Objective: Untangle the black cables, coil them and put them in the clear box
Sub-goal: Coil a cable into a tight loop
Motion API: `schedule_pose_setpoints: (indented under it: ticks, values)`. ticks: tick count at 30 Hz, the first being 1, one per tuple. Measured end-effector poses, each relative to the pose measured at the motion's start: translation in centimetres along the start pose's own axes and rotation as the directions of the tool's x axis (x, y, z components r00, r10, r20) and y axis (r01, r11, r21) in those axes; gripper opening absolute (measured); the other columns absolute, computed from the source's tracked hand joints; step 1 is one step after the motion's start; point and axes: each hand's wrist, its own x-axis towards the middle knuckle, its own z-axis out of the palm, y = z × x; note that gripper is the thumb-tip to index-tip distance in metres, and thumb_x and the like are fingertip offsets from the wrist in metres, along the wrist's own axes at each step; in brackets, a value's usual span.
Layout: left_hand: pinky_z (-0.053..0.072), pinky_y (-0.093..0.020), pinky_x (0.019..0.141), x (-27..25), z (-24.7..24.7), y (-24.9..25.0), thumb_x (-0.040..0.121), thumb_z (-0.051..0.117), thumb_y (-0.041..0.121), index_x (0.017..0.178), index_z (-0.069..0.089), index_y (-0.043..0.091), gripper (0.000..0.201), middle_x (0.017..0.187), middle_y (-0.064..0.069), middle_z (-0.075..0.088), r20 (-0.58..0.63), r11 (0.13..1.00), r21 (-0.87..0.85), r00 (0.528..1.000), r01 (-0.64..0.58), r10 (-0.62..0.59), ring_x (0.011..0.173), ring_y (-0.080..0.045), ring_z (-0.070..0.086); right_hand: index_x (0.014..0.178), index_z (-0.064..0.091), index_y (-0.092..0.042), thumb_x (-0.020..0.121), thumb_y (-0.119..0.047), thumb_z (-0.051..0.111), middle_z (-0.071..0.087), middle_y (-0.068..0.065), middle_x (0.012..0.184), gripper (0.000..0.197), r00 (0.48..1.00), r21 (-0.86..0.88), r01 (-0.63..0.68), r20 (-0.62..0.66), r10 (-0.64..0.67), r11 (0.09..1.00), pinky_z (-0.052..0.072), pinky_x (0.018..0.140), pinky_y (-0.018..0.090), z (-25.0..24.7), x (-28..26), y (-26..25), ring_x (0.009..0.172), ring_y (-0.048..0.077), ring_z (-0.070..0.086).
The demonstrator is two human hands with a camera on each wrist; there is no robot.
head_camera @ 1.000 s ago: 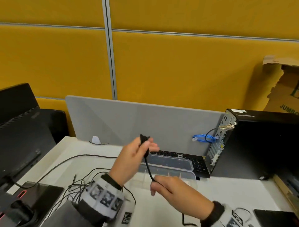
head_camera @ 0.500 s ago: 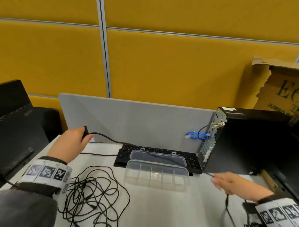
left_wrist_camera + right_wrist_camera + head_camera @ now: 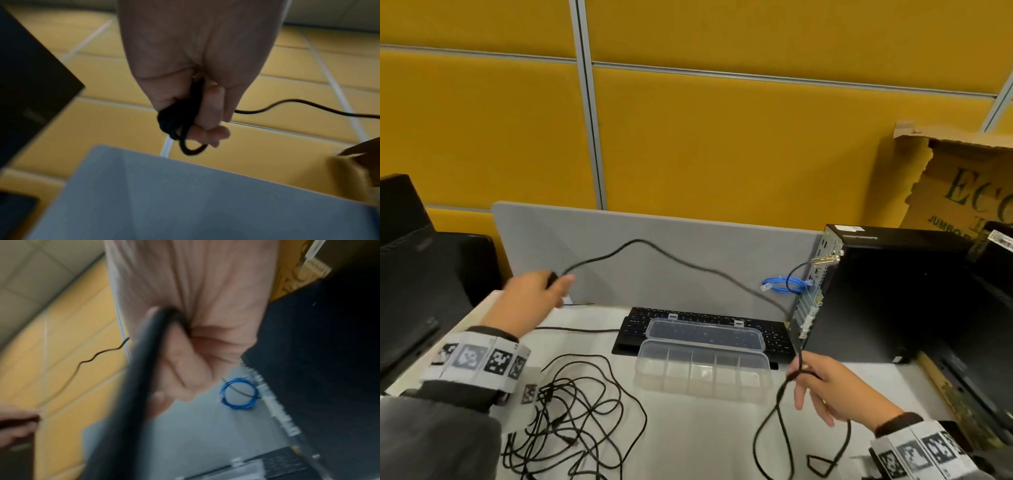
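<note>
One black cable [image 3: 674, 258] arcs through the air between my two hands, above the open clear box [image 3: 703, 371]. My left hand [image 3: 530, 298] is raised at the left and grips a small coil of that cable [image 3: 179, 116] in curled fingers. Right of the box, my right hand [image 3: 822, 380] pinches the cable [image 3: 144, 369] between thumb and forefinger. Below it the cable's slack [image 3: 784, 442] hangs in loops onto the desk. A tangle of thin black cables [image 3: 571, 418] lies on the white desk [image 3: 688, 438] at the front left. The box's compartments look empty.
A black keyboard [image 3: 774, 334] lies behind the box, against a grey divider [image 3: 688, 250]. A black computer tower [image 3: 887, 294] stands at the right with a blue cable coil [image 3: 784, 284] at its back. A black monitor [image 3: 410, 267] stands left. Torn cardboard [image 3: 962, 192] leans at the back right.
My hands have drawn apart, the left going up and left, the right going right, and the cable has stretched out between them. Over the last half second the span has risen into an arc.
</note>
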Motion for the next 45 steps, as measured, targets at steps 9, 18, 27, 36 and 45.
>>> schedule_pose_setpoints:
  ticks: [9,18,27,36,45]
  values:
    - [0.049,-0.026,0.072,-7.6,8.3,10.2,0.059,0.077,0.05,0.071,0.059,0.025,0.034,0.065,0.012,0.058,0.483,0.831,-0.542,0.763,-0.125,0.43,0.071,-0.006,0.059,0.069,0.033,-0.024,0.1,-0.03,0.035,0.027,-0.007,0.055,0.031,0.957,0.219,-0.025,0.288,-0.04,0.975,0.017,0.038,0.014,5.1,0.5,-8.6,0.041,0.005,0.02]
    - [0.048,-0.019,0.07,-7.6,7.3,10.8,0.076,0.074,0.01,0.076,0.062,0.029,0.022,0.072,0.015,0.065,0.488,0.758,-0.587,0.623,-0.284,0.611,0.069,-0.001,0.059,0.067,0.017,-0.023,0.08,-0.023,0.033,0.02,-0.011,0.047,0.02,0.771,0.211,-0.086,0.633,-0.069,0.974,0.009,0.036,0.013,6.0,1.3,-10.5,0.038,0.004,0.014]
    - [0.043,-0.013,0.062,-10.9,7.2,9.6,0.064,0.082,0.025,0.09,0.06,0.01,0.037,0.073,0.013,0.053,0.265,0.69,-0.551,0.685,-0.47,0.679,0.066,0.0,0.049,0.063,0.023,-0.021,0.094,-0.017,0.028,0.023,-0.01,0.044,0.032,0.721,0.334,-0.195,0.686,-0.096,0.922,0.01,0.035,0.008,5.5,1.4,-10.0,0.032,-0.001,0.017]
    - [0.035,-0.015,0.05,-8.3,6.4,7.4,0.08,0.068,0.04,0.075,0.059,0.004,0.037,0.055,0.007,0.052,0.09,0.771,-0.551,0.896,-0.319,0.435,0.049,-0.002,0.045,0.096,0.044,-0.025,0.096,-0.029,0.047,0.044,-0.011,0.067,0.005,0.897,-0.186,0.425,-0.042,-0.44,0.886,0.032,0.053,0.016,4.5,0.4,-10.3,0.055,0.004,0.04]
    - [0.047,-0.016,0.065,-8.6,5.3,9.2,0.084,0.046,0.02,0.081,0.057,0.001,0.022,0.044,-0.001,0.047,0.375,0.372,-0.898,0.851,0.235,0.368,0.035,-0.004,0.036,0.08,0.068,-0.018,0.089,-0.035,0.053,0.064,-0.008,0.069,0.024,0.375,-0.73,0.463,-0.352,-0.857,0.502,0.048,0.051,0.021,4.8,2.3,-8.8,0.059,0.008,0.057]
